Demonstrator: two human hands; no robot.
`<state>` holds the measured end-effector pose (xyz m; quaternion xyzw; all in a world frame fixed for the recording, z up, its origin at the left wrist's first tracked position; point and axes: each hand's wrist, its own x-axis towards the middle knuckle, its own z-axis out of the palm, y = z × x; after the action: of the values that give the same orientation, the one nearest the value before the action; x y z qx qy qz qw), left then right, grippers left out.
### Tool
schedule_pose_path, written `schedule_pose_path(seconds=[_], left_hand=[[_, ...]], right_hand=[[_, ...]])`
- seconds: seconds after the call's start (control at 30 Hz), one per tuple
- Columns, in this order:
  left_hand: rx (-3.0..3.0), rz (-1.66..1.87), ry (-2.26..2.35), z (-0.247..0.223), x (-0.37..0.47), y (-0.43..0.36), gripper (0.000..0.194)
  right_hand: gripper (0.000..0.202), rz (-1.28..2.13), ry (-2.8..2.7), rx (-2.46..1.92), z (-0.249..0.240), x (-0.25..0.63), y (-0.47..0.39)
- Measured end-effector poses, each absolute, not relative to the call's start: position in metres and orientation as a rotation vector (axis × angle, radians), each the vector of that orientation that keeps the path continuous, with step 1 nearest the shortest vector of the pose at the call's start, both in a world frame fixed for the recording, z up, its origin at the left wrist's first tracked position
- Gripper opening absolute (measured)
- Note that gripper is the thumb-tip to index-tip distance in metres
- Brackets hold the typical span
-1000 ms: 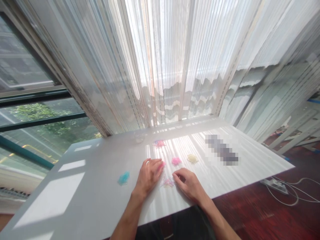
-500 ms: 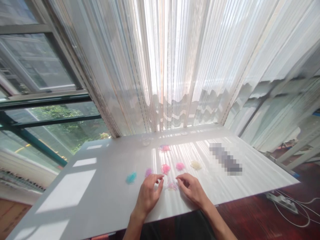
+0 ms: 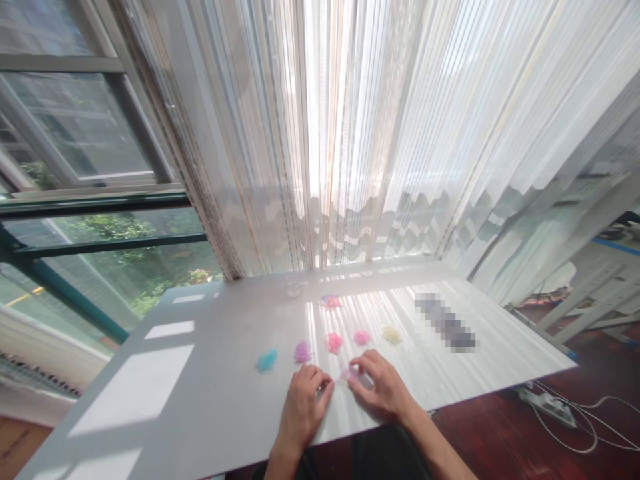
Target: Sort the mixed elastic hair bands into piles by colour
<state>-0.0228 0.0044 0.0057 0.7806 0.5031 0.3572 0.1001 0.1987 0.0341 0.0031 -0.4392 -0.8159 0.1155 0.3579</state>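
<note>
Your right hand (image 3: 379, 387) has its fingertips at the pale lilac-pink pile (image 3: 343, 375), between the hands; thumb and index curl to a narrow gap, and whether a piece is pinched cannot be told. Left hand (image 3: 305, 400): tips nearly meeting, grip likewise unclear. Risk: your left knuckles sit near the purple pile (image 3: 303, 352); a forward slip could scatter it. Pose: wrists low over the table (image 3: 210, 400), fingers turned inward.
</note>
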Motion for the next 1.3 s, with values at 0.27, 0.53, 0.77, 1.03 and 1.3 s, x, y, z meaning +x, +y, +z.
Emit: schedule_pose_path(seconds=[0.27,0.53,0.77,1.03,1.3], left_hand=[[2.273,1.086,1.518,0.005,-0.026,0.003,0.019],[2.271,1.109,1.553,-0.001,-0.025,0.006,0.019],[2.327,1.085,1.466,0.000,-0.028,0.007,0.022],[2.329,1.059,1.458,0.004,-0.030,0.006,0.020],[2.305,1.006,1.502,0.004,-0.025,0.006,0.017]], right_hand=[[0.021,0.255,-2.045,-1.233,-0.001,0.196,0.038],[0.024,0.283,-2.177,-1.124,0.005,0.194,0.035],[0.041,0.270,-2.228,-1.105,0.004,0.193,0.038],[0.033,0.308,-2.283,-1.058,0.007,0.189,0.036],[0.039,0.374,-2.179,-1.054,-0.001,0.196,0.040]])
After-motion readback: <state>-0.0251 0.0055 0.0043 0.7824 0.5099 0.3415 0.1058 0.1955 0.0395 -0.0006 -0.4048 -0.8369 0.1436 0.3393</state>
